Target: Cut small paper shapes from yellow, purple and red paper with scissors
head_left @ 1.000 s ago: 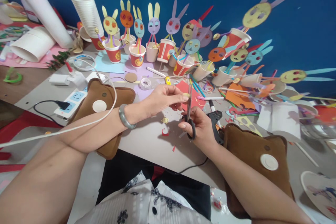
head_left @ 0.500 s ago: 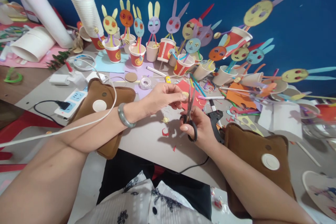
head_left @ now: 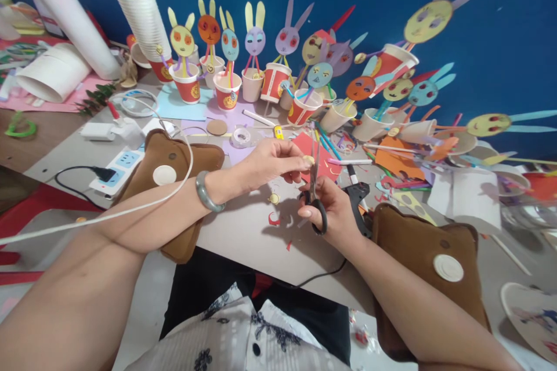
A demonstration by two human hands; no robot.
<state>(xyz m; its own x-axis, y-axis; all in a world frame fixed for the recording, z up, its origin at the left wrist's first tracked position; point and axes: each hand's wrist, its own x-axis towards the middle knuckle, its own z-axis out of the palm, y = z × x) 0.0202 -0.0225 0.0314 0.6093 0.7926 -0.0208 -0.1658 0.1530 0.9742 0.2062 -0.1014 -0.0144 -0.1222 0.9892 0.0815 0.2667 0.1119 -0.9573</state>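
Between the thumb and finger of my left hand is a small yellow paper piece, partly hidden by the fingertips. My right hand grips the black handles of a pair of scissors. The blades point up and away from me, right beside the yellow piece, slightly apart. Red paper scraps and a small round yellow piece lie on the table below my hands. Behind the blades sits a sheet of red paper.
Paper cups with rabbit-faced paper figures line the blue wall. Brown plush warmers lie on both sides. A power strip and white cable are at left. A black glue gun lies by my right wrist.
My hands stay in nearly the same place. The yellow piece has turned a little in my left fingers, and the scissor blades have shifted slightly.
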